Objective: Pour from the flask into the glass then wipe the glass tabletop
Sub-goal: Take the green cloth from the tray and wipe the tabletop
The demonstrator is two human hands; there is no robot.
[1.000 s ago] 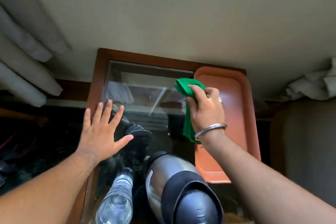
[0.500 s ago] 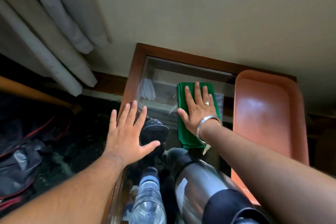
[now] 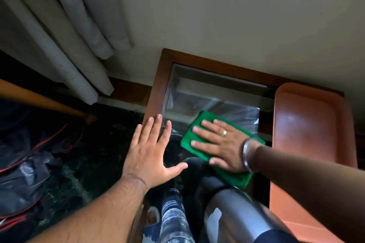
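- On the glass tabletop (image 3: 207, 92), your right hand (image 3: 221, 144) lies flat with fingers spread, pressing the green cloth (image 3: 191, 136) down.
- At nine o'clock of the cloth, your left hand (image 3: 152, 152) rests open, fingers splayed, over the table's wooden frame (image 3: 158, 85).
- The steel flask (image 3: 237, 217) stands at six o'clock, a plastic bottle (image 3: 173, 221) just beside it.
- An orange tray (image 3: 308, 124) sits at three o'clock.
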